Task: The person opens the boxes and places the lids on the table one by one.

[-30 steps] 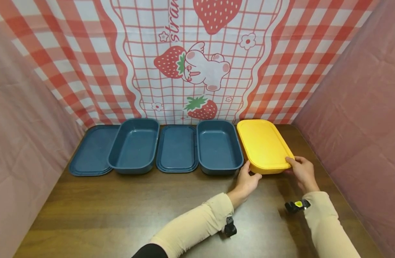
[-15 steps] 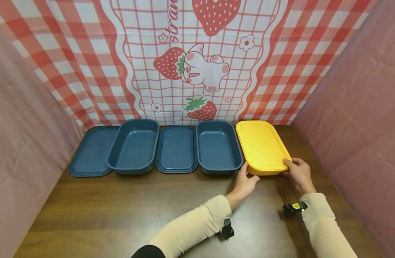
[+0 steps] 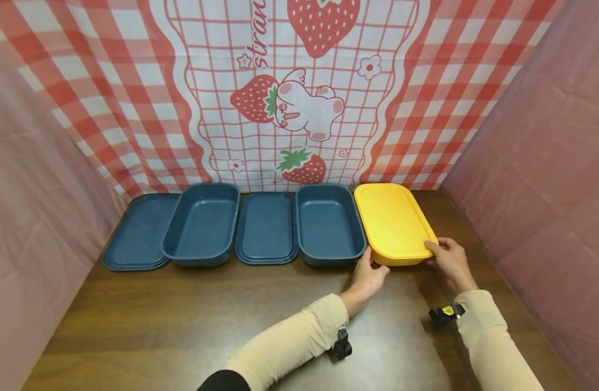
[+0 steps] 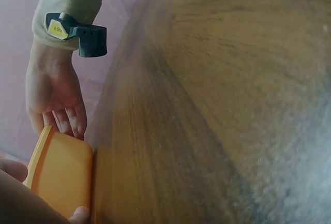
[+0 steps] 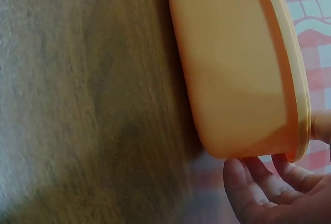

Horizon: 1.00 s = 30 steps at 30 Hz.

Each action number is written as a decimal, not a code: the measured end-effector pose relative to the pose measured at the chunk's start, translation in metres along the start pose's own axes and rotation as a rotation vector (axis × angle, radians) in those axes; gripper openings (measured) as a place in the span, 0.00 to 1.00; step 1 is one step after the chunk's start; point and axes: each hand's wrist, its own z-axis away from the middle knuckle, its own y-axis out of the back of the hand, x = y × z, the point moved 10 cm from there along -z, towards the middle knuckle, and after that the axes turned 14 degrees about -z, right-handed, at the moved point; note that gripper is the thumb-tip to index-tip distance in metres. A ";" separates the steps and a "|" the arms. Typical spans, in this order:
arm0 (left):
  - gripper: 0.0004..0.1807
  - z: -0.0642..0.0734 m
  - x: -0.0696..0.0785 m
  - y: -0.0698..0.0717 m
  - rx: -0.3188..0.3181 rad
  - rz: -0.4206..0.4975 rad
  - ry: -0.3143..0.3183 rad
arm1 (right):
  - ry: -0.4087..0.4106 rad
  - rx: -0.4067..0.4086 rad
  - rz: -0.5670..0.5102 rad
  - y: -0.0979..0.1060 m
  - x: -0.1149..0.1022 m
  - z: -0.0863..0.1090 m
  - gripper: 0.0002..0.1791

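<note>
A yellow food storage box (image 3: 394,220) with its lid on stands at the right end of a row on the wooden table. My right hand (image 3: 453,262) grips its near right corner, the thumb on the lid's edge and the fingers (image 5: 258,182) against the wall beneath. At the near left corner my left hand (image 3: 367,279) holds the box, a finger along its side and the thumb at the front. In the left wrist view the box's front wall (image 4: 64,169) shows between both hands. A blue open box (image 3: 330,225) stands immediately left of the yellow one.
Further left in the row lie a blue lid (image 3: 267,228), another open blue box (image 3: 201,225) and a second blue lid (image 3: 140,231). A checked strawberry cloth (image 3: 299,98) hangs behind, and pink cloth (image 3: 534,163) closes off the sides. Bare wooden table (image 3: 182,320) lies in front.
The yellow box has slid a little left, closer to the blue box beside it, both hands moving along with it. The whole head view has also shifted slightly.
</note>
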 end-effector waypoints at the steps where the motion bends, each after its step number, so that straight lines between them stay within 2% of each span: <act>1: 0.40 0.000 0.000 0.000 0.001 -0.005 0.002 | 0.001 -0.001 0.008 0.000 0.000 0.000 0.32; 9: 0.41 0.001 -0.001 0.000 0.004 -0.020 -0.002 | 0.014 0.018 0.059 0.001 -0.001 0.000 0.33; 16: 0.39 0.002 0.000 0.003 0.025 -0.025 0.012 | 0.108 -0.002 0.341 -0.001 -0.016 0.004 0.37; 18: 0.39 0.002 0.000 0.002 0.027 -0.028 0.015 | 0.138 0.002 0.392 -0.001 -0.019 0.005 0.37; 30: 0.37 0.003 0.000 0.003 0.035 -0.041 0.016 | 0.285 0.004 0.473 -0.007 -0.043 0.011 0.33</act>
